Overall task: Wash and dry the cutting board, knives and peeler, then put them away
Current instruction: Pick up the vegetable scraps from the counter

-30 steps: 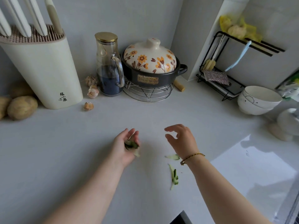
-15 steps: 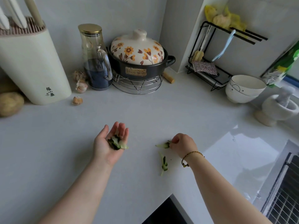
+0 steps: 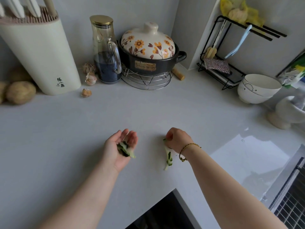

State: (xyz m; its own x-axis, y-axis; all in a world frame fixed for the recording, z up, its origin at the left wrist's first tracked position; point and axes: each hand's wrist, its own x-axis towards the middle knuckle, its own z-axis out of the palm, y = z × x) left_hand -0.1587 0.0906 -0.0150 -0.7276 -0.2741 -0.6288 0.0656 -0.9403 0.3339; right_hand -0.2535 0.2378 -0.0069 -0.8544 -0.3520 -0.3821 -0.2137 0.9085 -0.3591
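Pretty plain corner kitchen. A pale grey surface [image 3: 148, 109] is wrapped round an inside corner and backed by bare grey walls [image 3: 140, 12]. A white pillar [image 3: 206, 30] is set against the right-hand wall, with a black wire rack [image 3: 237, 76] parked just beside it. Daylight is thrown across the right part of the surface as a bright glossy patch [image 3: 247, 154]. A dark gap [image 3: 156, 212] is seen below the surface edge, and a wire grid [image 3: 290, 209] is caught at lower right.

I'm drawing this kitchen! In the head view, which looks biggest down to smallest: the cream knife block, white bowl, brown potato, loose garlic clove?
1. Tall cream plastic knife block
2. Round white ceramic bowl
3. Oval brown potato
4. Loose papery garlic clove
Edge distortion makes bowl versus potato less sure.
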